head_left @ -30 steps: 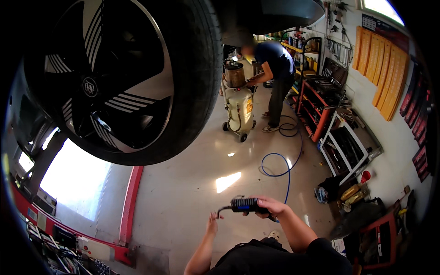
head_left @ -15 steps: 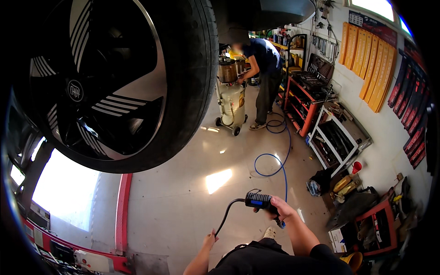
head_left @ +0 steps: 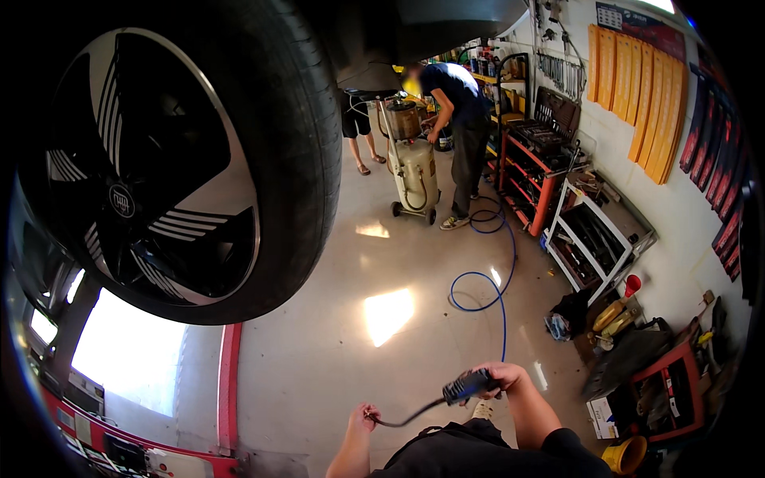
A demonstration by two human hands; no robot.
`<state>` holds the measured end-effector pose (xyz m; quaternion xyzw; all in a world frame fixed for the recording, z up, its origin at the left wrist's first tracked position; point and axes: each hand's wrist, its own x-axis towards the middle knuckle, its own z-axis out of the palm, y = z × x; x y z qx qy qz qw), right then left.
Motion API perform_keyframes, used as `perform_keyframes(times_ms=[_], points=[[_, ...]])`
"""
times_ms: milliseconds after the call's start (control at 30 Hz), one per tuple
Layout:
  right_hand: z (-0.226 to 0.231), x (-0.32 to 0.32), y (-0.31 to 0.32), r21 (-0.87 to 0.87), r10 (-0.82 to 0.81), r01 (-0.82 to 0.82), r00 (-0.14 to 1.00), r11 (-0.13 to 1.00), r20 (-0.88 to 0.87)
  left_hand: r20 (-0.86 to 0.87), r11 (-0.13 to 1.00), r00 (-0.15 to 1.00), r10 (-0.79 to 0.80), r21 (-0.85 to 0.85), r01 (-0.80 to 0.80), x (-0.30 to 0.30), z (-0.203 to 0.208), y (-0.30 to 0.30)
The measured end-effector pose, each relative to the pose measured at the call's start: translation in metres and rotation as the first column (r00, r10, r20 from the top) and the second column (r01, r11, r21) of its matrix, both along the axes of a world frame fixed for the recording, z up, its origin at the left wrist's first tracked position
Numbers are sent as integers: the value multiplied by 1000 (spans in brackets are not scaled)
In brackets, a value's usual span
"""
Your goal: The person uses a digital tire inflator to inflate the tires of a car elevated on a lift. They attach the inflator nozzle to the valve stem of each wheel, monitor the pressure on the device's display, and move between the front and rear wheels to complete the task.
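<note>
My right hand (head_left: 504,378) is wrapped round the grip of a black tire inflator (head_left: 465,387). From it a short black hose (head_left: 417,416) bends across to my left hand (head_left: 363,417), whose fingers are closed on the hose's end; the tip is mostly covered. A long blue air hose (head_left: 504,323) runs over the floor toward my right hand; its join to the inflator is hidden. At upper left hangs a raised car wheel, its black tire (head_left: 299,159) round a black and silver rim (head_left: 239,185). Both hands are apart from it.
Ahead, a person (head_left: 462,103) bends over a wheeled tank (head_left: 416,171); another person's legs (head_left: 362,147) show behind. On the right stand a red tool cart (head_left: 540,199), a grey rack (head_left: 594,239) and a yellow bucket (head_left: 624,456). A red lift beam (head_left: 229,382) lies left.
The inflator has come lower and turned, and its display no longer shows. My left hand has risen slightly. The view has shifted; a second person's legs now appear by the tank.
</note>
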<state>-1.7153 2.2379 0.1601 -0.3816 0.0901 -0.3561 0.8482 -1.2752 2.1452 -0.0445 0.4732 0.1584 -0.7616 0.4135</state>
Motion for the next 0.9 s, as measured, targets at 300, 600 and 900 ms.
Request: perform_keyframes(times_ms=[300,600,900], points=[[-6,-12,12,-22,-315,317,925,948,-214,429,740,776,-463,-295,604,-63,74,-28],[-34,-49,17,44,-716,720,694,693,-74,363,104,614,-700,-800,592,-229,189,-29],[-39,-151,-2,30,-810,818,573,575,-122,927,-346,373,-48,-366,864,-393,246,-55]])
